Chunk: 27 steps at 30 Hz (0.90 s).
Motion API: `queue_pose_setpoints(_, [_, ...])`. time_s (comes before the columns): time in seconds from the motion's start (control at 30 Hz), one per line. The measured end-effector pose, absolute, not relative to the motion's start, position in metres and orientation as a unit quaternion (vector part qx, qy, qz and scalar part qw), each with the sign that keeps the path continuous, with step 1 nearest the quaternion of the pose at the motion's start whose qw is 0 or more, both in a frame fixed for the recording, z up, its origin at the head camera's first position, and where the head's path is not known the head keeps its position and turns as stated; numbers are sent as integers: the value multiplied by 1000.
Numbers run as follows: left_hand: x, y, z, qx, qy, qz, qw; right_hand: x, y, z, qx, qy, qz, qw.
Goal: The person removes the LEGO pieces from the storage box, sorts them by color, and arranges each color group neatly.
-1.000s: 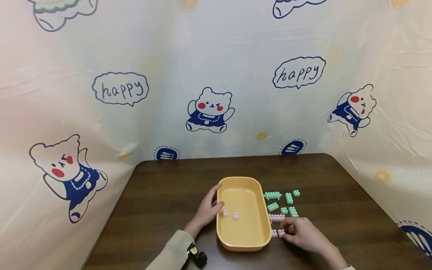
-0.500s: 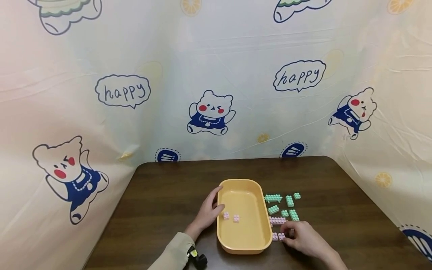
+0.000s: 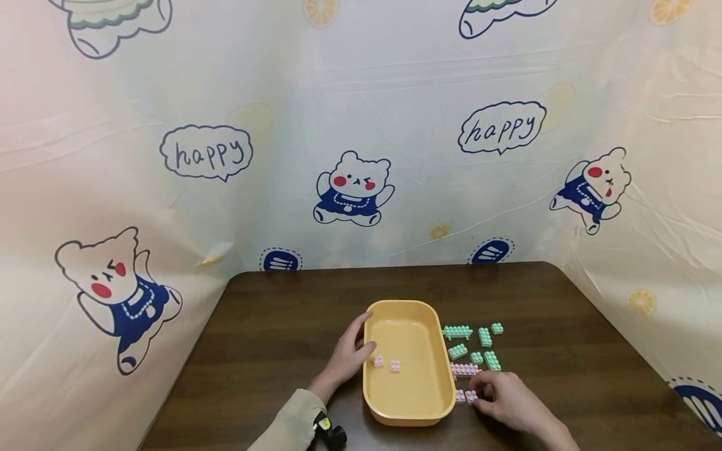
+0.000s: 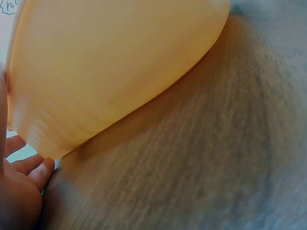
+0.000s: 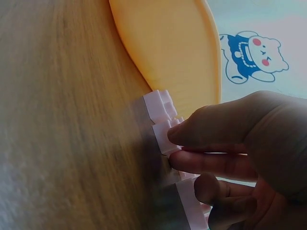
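Observation:
My left hand (image 3: 345,356) holds the left side of a yellow plastic tray (image 3: 420,398), its thumb at the rim and fingers along the outer wall. Two small pink bricks (image 3: 395,366) lie inside the tray. On the right, my right hand (image 3: 514,399) pinches a small pink building brick (image 5: 163,136) between thumb and index finger, low over the table. A second small pink brick (image 5: 156,106) sits right beside it, close to the tray wall. Under the curled fingers, a longer pink brick (image 3: 465,370) is partly covered in the right wrist view.
Several green bricks (image 3: 485,337) of different lengths lie right of the tray, beyond my right hand. All stand on a dark wooden table (image 3: 271,326). A printed curtain (image 3: 350,94) hangs behind the table and along both sides.
The whole head view has shifted slightly, so the scene sits a little lower. Both hands keep nearly the same places, left on the tray, right at the small pink brick.

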State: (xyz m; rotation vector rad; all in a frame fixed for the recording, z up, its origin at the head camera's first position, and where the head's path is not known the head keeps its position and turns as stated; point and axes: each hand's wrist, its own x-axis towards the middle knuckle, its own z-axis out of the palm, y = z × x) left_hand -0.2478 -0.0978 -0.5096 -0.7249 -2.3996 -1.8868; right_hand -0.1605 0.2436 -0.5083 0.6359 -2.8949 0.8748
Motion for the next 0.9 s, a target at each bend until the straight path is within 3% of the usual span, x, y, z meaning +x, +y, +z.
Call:
queue_pose_setpoints(0.47, [-250, -99, -508, -238, -762, -602, 1, -162, 246, -492, 203, -932, 297, 45])
queue_pose_setpoints(0.9, [-248, -98, -510, -243, -761, -601, 9, -200, 220, -444, 241, -912, 321, 81])
